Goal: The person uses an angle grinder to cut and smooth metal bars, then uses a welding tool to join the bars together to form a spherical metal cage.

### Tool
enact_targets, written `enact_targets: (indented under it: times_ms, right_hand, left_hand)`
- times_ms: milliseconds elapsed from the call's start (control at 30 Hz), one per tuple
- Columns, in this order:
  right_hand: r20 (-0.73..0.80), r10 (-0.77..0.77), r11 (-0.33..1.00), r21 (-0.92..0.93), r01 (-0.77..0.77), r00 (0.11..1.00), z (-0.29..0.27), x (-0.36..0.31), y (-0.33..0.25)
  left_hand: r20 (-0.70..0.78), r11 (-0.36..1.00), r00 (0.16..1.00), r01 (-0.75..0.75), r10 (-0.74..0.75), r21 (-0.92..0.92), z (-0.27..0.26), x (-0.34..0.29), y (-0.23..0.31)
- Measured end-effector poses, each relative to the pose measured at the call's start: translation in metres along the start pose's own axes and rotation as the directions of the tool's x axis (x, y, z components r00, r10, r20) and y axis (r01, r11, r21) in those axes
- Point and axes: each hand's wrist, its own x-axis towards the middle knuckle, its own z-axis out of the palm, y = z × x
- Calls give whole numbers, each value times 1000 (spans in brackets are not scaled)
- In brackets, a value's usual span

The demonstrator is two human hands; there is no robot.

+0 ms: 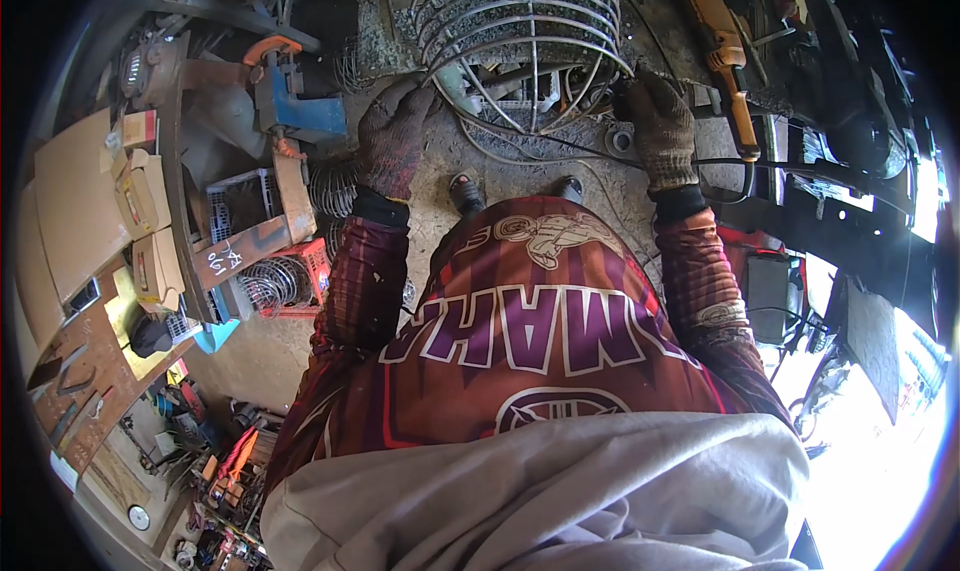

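Two gloved hands are gripping a wire cage at either side

In the head view, a rounded wire cage point(533, 46) is lying at the top, just beyond and between the two hands, partly over a dark workbench point(385, 46) and jutting past its near edge toward the person. The left hand point(393, 136), in a dark knitted glove, is clamping the left end of the cage's near ring between thumb and fingers. The right hand point(657, 131), gloved alike, is closing on the ring's right end, its fingertips sinking into shadow.

To the left, a red crate point(318, 266) is holding looped metal rings point(275, 283). Above it, a pale plastic crate point(240, 199) is sitting among rusty metal frames; its contents are showing too dimly to tell. Two cardboard boxes point(143, 193) are resting farther left, their insides hidden. A stack of wire coils point(335, 188) is standing below the left hand. An orange power tool point(727, 56) is lying to the right of the cage.
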Motion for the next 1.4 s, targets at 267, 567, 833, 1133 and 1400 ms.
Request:
enact_targets:
  times_ms: [267, 567, 833, 1133, 1400]
  right_hand:
    - [-14, -17, 999, -32, 17, 1000, -1, 1, 7]
    - [12, -24, 998, -51, 25, 1000, -1, 2, 6]
    - [27, -27, 994, -104, 30, 999, -1, 3, 5]
    - [1, -14, 1000, -8, 14, 1000, -1, 4, 11]
    - [-9, 20, 999, 28, -19, 1000, 1, 2, 7]
  left_hand:
    - [-4, 995, 999, -40, 41, 90, -3, 2, -2]
    - [34, 995, 997, -73, 75, -71, -8, 5, -12]
    - [-32, 999, 999, -6, 7, 34, -6, 6, -9]
    - [16, 998, 999, -39, 38, 55, -5, 3, -5]
    - [30, 992, 999, -33, 30, 121, -8, 4, -5]
